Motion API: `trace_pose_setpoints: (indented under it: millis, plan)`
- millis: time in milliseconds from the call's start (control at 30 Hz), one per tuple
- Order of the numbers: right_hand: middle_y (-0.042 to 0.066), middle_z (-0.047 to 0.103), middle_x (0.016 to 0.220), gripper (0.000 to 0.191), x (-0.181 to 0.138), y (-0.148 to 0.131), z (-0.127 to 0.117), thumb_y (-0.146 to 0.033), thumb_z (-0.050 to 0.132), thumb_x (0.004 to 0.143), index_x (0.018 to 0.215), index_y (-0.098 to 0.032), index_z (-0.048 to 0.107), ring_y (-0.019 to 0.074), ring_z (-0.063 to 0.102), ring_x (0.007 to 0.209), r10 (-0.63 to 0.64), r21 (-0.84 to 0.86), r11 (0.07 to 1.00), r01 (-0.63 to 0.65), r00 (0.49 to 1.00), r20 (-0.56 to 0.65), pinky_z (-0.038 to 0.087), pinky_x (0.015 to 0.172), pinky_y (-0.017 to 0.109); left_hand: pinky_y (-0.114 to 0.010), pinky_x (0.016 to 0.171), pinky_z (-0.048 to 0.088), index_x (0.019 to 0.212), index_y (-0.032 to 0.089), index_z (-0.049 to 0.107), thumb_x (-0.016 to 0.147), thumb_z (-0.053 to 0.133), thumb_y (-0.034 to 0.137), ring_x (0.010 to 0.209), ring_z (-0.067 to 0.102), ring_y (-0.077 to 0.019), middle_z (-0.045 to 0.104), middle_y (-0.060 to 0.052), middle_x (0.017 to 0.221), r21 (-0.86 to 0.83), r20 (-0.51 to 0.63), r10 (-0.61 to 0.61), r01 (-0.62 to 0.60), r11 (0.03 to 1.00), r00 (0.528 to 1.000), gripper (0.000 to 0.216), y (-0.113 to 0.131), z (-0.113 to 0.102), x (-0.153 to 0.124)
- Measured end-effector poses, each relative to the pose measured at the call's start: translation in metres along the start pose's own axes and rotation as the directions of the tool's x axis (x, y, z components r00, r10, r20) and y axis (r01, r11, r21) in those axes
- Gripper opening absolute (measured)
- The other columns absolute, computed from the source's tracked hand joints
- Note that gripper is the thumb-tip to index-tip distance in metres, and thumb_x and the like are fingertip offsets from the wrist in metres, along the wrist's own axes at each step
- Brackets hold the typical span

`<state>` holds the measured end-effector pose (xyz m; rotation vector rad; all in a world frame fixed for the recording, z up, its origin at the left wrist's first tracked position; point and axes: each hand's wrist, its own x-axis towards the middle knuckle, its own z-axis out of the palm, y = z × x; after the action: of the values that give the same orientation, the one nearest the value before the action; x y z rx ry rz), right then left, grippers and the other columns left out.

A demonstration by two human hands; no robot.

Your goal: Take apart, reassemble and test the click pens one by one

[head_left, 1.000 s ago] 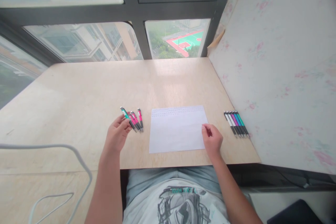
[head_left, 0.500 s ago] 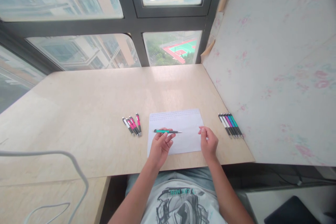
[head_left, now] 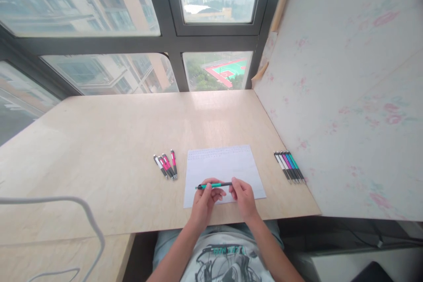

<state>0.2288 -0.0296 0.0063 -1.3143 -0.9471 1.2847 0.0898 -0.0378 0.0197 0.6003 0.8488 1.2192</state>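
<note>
A green pen (head_left: 216,185) with a black grip lies level between my two hands. My left hand (head_left: 205,205) is closed around its green barrel, near the clip end. At the tip end, the fingers of my right hand (head_left: 243,196) pinch the pen and cover its point. Both hands are over the near part of a white sheet of paper (head_left: 221,165), which has lines of handwriting along its far edge.
Left of the paper lie several pink and white pens (head_left: 166,166). A tidy row of several pens (head_left: 289,166) in white, purple, blue and green rests by the floral wall (head_left: 346,119). A grey cable (head_left: 89,213) arches over the table's left side.
My right hand has come left from the paper's right edge and now grips the pen's tip end. The left hand and pen are lower in view, as the camera has tilted up slightly.
</note>
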Motion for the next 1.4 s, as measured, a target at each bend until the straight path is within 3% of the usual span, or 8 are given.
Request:
trace_pose_setpoints:
  millis: [100,433,567,667,900,1033,1233,1400]
  plan:
    - [-0.003,0.044,0.046,0.056,-0.001,0.000,0.003,-0.064,0.052,0.087,0.056,-0.018,0.056,0.0097,0.038,0.045,0.030,0.055,0.998,-0.030,1.000,-0.005,0.029,0.045,0.024,-0.027,0.063,0.044,0.101,0.014,0.067,0.088,0.062,0.046,0.064,0.059,-0.0132,0.067,-0.007,0.083,-0.026,-0.004,0.016,-0.016,1.000,1.000,0.035,-0.003,-0.004,-0.004]
    - [-0.005,0.035,0.040,0.061,-0.004,-0.003,0.017,-0.070,0.052,0.082,0.048,-0.020,0.049,0.0090,0.031,0.041,0.161,0.061,0.985,-0.164,0.985,0.056,0.024,0.044,0.025,-0.029,0.066,0.043,0.106,0.014,0.067,0.085,0.064,0.047,0.067,0.052,-0.0144,0.062,-0.005,0.076,0.175,-0.015,0.019,-0.016,0.985,1.000,0.039,-0.008,-0.006,-0.007]
    - [-0.006,0.029,0.042,0.060,-0.008,-0.005,0.017,-0.066,0.052,0.084,0.045,-0.022,0.042,0.0094,0.028,0.043,0.159,0.043,0.986,-0.163,0.985,0.071,0.022,0.045,0.026,-0.025,0.058,0.038,0.084,0.015,0.064,0.084,0.063,0.052,0.058,0.047,-0.0117,0.054,0.000,0.063,0.233,-0.088,0.062,-0.040,0.972,0.994,0.037,-0.008,-0.001,-0.009]
    - [-0.006,0.028,0.043,0.061,-0.011,-0.004,0.017,-0.066,0.050,0.084,0.045,-0.022,0.039,0.0096,0.027,0.044,0.143,0.025,0.989,-0.145,0.987,0.073,0.021,0.046,0.027,-0.024,0.050,0.033,0.064,0.015,0.057,0.083,0.061,0.058,0.051,0.041,-0.0098,0.050,0.000,0.057,0.250,-0.137,0.016,0.020,0.968,0.990,0.047,-0.008,0.003,-0.011]
    - [-0.004,0.038,0.048,0.057,-0.015,0.000,0.020,-0.066,0.049,0.086,0.051,-0.021,0.044,0.0111,0.035,0.049,0.013,-0.034,0.999,-0.010,0.998,0.063,0.029,0.049,0.026,-0.023,0.047,0.031,0.055,0.014,0.059,0.080,0.060,0.059,0.046,0.041,-0.0098,0.051,-0.001,0.049,0.215,-0.213,-0.059,0.105,0.971,0.975,0.051,-0.006,0.006,-0.011]
    - [-0.004,0.038,0.047,0.058,-0.015,-0.003,0.014,-0.067,0.045,0.088,0.056,-0.020,0.051,0.0112,0.035,0.047,0.021,-0.061,0.998,-0.014,0.993,0.116,0.029,0.048,0.025,-0.023,0.046,0.030,0.054,0.014,0.059,0.077,0.062,0.058,0.045,0.043,-0.0096,0.052,-0.001,0.048,0.192,-0.221,-0.062,0.105,0.976,0.973,0.050,-0.005,0.003,-0.010]
    - [-0.004,0.033,0.050,0.057,-0.008,-0.006,-0.003,-0.066,0.046,0.088,0.051,-0.022,0.039,0.0117,0.032,0.050,-0.028,-0.139,0.990,0.026,1.000,-0.010,0.026,0.050,0.027,-0.023,0.047,0.033,0.057,0.014,0.060,0.077,0.066,0.056,0.047,0.044,-0.0096,0.054,-0.001,0.051,0.224,-0.234,0.024,0.030,0.974,0.972,0.047,-0.002,-0.003,-0.010]
    - [-0.004,0.036,0.051,0.053,-0.007,-0.006,-0.006,-0.059,0.046,0.090,0.053,-0.021,0.040,0.0124,0.034,0.053,-0.060,-0.208,0.976,0.068,0.997,0.044,0.027,0.053,0.027,-0.024,0.053,0.039,0.091,0.014,0.069,0.080,0.067,0.052,0.057,0.053,-0.0116,0.067,-0.006,0.071,0.145,-0.085,0.049,-0.036,0.989,0.995,0.040,0.003,-0.001,-0.011]
